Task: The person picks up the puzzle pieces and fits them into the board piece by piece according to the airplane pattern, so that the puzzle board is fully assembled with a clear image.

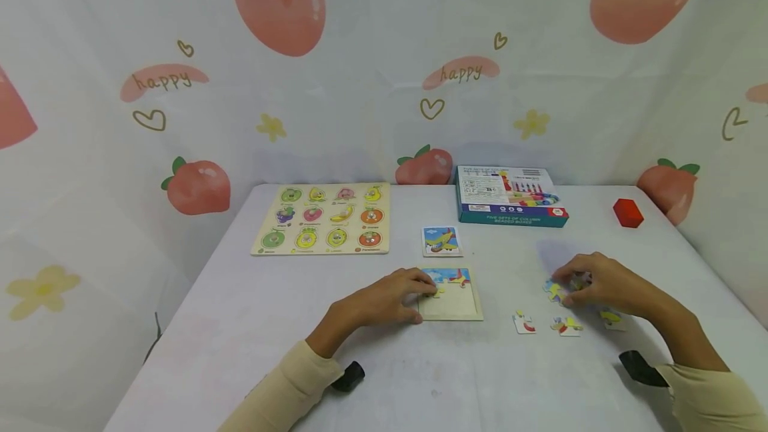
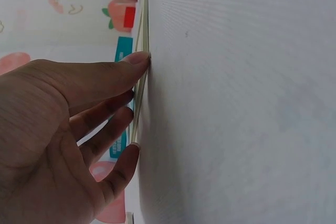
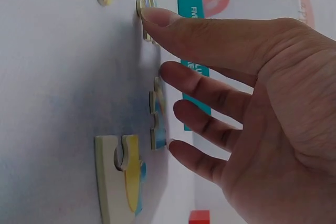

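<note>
A shallow wooden puzzle tray [image 1: 451, 304] lies mid-table, its top row filled with blue sky and a red airplane tail. My left hand [image 1: 390, 297] holds the tray's left side, thumb at the near edge and fingertips over the frame. A puzzle piece [image 1: 438, 293] lies inside beside these fingertips. To the right, my right hand [image 1: 603, 285] has thumb and index finger at a blue-and-yellow puzzle piece [image 1: 553, 291]; in the right wrist view the thumb touches its edge and the index finger is hidden. Another piece [image 1: 580, 281] lies partly under this palm.
Loose puzzle pieces lie nearer: a red-and-white one [image 1: 525, 323], a second [image 1: 567, 327] and a yellow one [image 1: 612, 319]. Behind the tray sits an airplane picture card [image 1: 441, 241]. Farther back are a fruit board [image 1: 324, 219], a teal-sided box [image 1: 510, 197] and a red block [image 1: 628, 213].
</note>
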Tool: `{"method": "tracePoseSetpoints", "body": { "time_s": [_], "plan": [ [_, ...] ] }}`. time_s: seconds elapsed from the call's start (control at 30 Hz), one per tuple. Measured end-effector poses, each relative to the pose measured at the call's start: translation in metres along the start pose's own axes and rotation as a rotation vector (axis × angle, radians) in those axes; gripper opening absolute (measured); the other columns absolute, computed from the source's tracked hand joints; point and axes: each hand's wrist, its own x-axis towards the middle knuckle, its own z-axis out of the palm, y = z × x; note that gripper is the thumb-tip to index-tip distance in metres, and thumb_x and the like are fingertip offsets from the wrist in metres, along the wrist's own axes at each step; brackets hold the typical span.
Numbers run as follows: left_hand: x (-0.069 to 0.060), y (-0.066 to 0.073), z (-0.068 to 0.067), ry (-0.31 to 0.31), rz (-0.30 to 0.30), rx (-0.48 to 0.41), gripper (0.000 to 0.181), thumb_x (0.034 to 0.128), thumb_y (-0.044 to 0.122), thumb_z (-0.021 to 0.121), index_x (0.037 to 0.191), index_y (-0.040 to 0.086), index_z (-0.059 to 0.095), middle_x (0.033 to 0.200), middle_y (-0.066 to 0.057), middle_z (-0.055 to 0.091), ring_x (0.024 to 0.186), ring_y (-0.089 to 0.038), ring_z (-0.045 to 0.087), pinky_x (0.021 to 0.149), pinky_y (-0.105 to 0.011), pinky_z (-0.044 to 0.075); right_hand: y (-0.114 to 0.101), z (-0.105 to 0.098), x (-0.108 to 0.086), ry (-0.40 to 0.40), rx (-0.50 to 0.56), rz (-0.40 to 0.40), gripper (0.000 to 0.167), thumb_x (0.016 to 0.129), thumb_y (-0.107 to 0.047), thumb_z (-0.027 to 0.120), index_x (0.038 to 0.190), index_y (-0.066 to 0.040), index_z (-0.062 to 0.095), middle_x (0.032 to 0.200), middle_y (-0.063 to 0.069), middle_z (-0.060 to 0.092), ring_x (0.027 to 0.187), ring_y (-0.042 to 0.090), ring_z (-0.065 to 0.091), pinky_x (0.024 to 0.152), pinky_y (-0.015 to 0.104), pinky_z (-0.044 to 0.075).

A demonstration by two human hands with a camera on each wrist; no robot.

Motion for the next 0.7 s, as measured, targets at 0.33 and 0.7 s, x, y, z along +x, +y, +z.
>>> {"method": "tracePoseSetpoints", "body": {
  "time_s": [0.33, 0.7],
  "plan": [
    [0.0, 0.0001, -0.0003, 0.005, -0.001, -0.005, 0.053, 0.0968, 0.015, 0.079, 0.147, 0.011, 0.064, 0.152, 0.0, 0.054, 0.143, -0.019, 0.046, 0.121, -0.036, 0.037, 0.0037, 0.0012, 0.0017, 0.007, 0.008, -0.012, 0.03, 0.086, -0.028, 0.087, 0.112, -0.015, 0.083, 0.115, 0.003, 0.074, 0.112, 0.03, 0.059, 0.084, 0.04, 0.051],
    [0.0, -0.0013, 0.0003, 0.002, 0.001, -0.01, 0.053, 0.0971, 0.016, 0.079, 0.148, 0.01, 0.063, 0.153, 0.0, 0.054, 0.143, -0.019, 0.046, 0.12, -0.036, 0.038, 0.0006, 0.0022, 0.0021, 0.039, -0.027, -0.023, 0.027, 0.085, -0.032, 0.089, 0.105, -0.013, 0.084, 0.107, 0.002, 0.074, 0.104, 0.026, 0.061, 0.08, 0.036, 0.051]
  ]
}}
